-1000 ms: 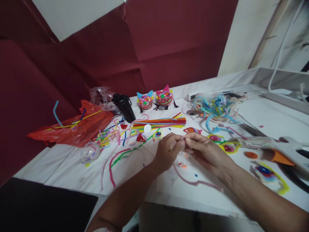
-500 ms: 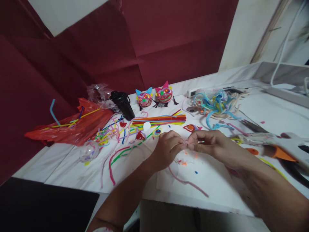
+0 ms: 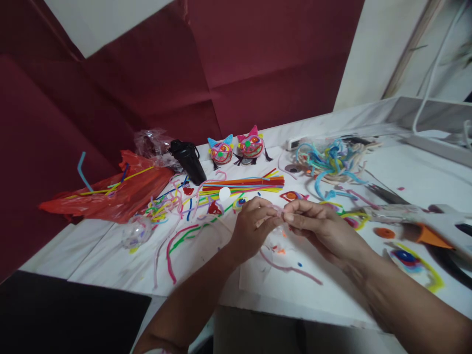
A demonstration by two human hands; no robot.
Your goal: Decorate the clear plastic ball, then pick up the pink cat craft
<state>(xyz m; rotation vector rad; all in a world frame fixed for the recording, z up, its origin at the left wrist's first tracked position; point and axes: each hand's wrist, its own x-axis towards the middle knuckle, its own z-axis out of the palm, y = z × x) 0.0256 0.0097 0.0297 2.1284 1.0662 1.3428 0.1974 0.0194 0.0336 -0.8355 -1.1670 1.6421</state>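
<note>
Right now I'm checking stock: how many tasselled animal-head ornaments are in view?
2: the blue-eared ornament sits right of the black bottle; the pink-eared ornament sits beside it, farther right.

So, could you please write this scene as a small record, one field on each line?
Left hand: left hand, fingertips pinched together, meeting the right
Right hand: right hand, thumb and fingers pinched
Between fingertips: pale pink piece, too small and blurred to identify
Below hands: pink strand; whether it joins the piece is unclear
Beyond hands: bundle of coloured sticks
Back: black bottle, blue-eared figure, pink-eared figure
Far left: red plastic bag
</note>
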